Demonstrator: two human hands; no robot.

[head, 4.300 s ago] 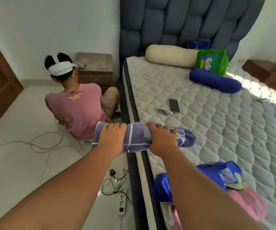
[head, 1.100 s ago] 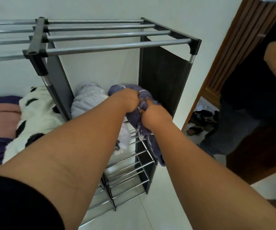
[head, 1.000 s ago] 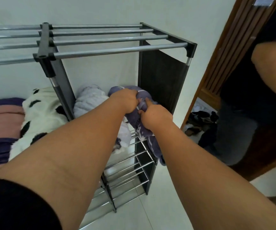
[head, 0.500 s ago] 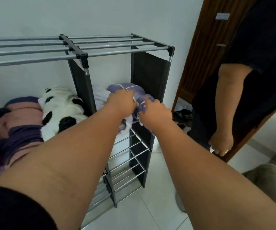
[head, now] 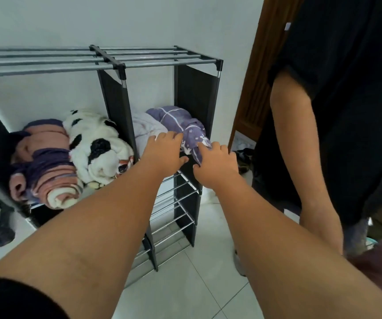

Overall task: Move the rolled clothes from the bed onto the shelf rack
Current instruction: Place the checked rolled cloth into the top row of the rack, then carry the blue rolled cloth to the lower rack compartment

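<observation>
The purple checked roll (head: 174, 118) lay on the upper tier of the shelf rack (head: 153, 56), in its right-hand compartment. It was pressed against a pale lavender roll (head: 145, 128) on its left and sat close to the dark side panel on its right. A second earlier both grips had been bunched tightly on it while a long tail of cloth hung down past the tier. Now only a short printed end drooped over the front bar. The left grip (head: 163, 149) had loosened: its fingers were straight and spread, their tips resting on the front of the purple roll and the pale one beside it, holding nothing. The right grip (head: 215, 161) had flattened out too, with its index finger lying on the drooping end, but whether the thumb beneath still pinched that cloth could not be told. The placement looked all but finished, with the roll bearing its own weight on the bars. What remained for this piece was probably to tuck the loose end and draw both arms back. A panda-patterned roll (head: 93, 146) and a pink and purple striped roll (head: 45, 171) sat in the left compartment, so several pieces were already shelved. The bed was out of view, so how many waited there could not be judged. A bystander in black (head: 337, 88) stood close on the right, by a brown door (head: 252, 93).
</observation>
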